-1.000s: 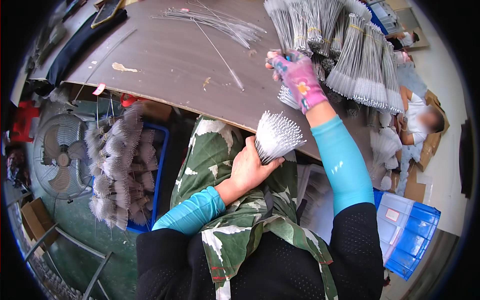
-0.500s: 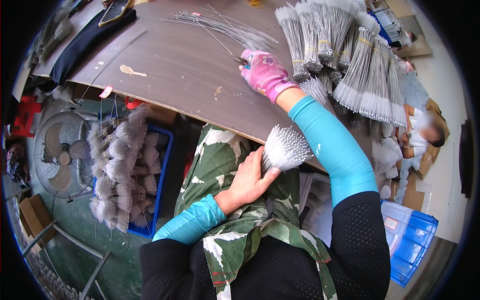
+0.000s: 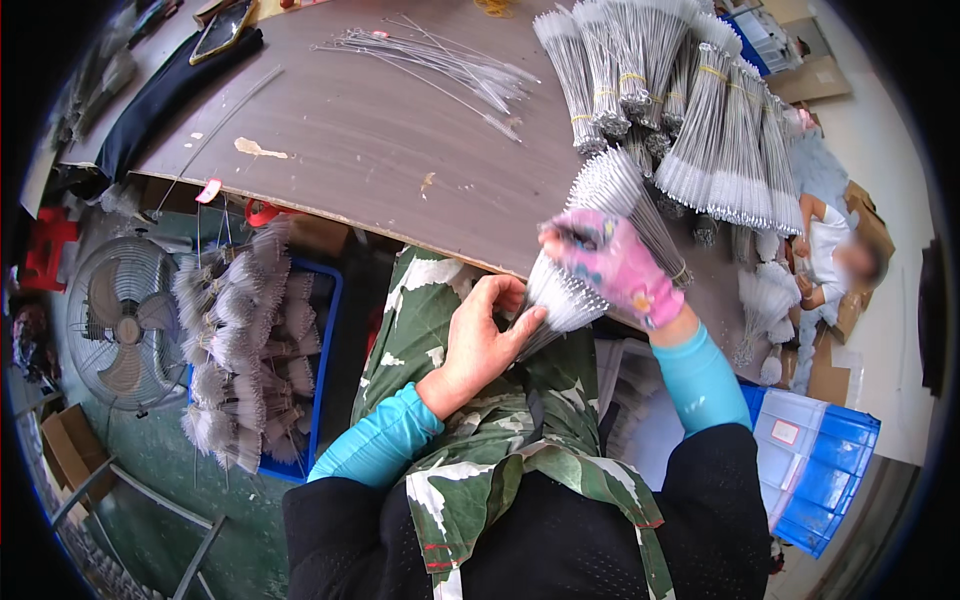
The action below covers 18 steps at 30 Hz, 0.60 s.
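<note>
A bundle of thin wire brushes (image 3: 562, 300), white bristle ends up, stands tilted over my lap at the table's edge. My bare left hand (image 3: 478, 335) is closed around its left side, with thumb and fingers bent about it. Over the bundle's far right side is my right hand (image 3: 625, 268), in a pink flowered glove. Its fingers are curled in and smeared by motion, so anything between them cannot be made out. Just beyond the glove, another brush bundle (image 3: 605, 182) lies on the table, partly covered by that hand.
Several tied brush bundles (image 3: 700, 150) are heaped at the table's (image 3: 340, 170) far right. Loose wire brushes (image 3: 430, 65) lie at the back. Left of my lap are a blue crate (image 3: 325, 350) with more brushes and a fan (image 3: 125, 325). A person (image 3: 840, 255) sits at far right.
My right hand has come back from the loose brushes, down and right to the bundle. My left hand has shifted slightly, its fingers now more bent. The view has moved a little.
</note>
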### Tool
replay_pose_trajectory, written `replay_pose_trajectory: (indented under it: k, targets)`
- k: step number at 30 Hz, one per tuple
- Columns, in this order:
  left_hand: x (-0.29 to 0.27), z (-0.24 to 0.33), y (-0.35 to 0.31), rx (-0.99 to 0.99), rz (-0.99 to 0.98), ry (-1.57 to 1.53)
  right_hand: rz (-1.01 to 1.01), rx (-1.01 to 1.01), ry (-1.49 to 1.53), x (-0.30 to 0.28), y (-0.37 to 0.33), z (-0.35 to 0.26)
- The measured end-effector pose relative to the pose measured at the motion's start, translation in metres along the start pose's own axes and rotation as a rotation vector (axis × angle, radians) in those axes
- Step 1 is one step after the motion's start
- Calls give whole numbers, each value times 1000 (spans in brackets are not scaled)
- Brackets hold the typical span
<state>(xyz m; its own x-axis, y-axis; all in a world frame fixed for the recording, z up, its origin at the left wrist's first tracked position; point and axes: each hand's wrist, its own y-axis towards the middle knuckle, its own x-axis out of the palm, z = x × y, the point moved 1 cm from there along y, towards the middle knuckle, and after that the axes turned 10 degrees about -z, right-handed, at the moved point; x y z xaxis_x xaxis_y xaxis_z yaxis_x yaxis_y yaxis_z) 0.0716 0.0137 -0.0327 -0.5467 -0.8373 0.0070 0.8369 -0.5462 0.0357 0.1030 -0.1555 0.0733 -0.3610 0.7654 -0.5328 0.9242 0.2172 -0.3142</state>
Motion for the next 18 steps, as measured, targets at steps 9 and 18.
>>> replay_pose_trajectory:
  k: [9,18]
  targets:
    - [24,3,-2,36,-32,-64,107,-52,19,3,-44,16]
    - [19,2,14,-31,-96,-323,100,-58,245,8,-41,24]
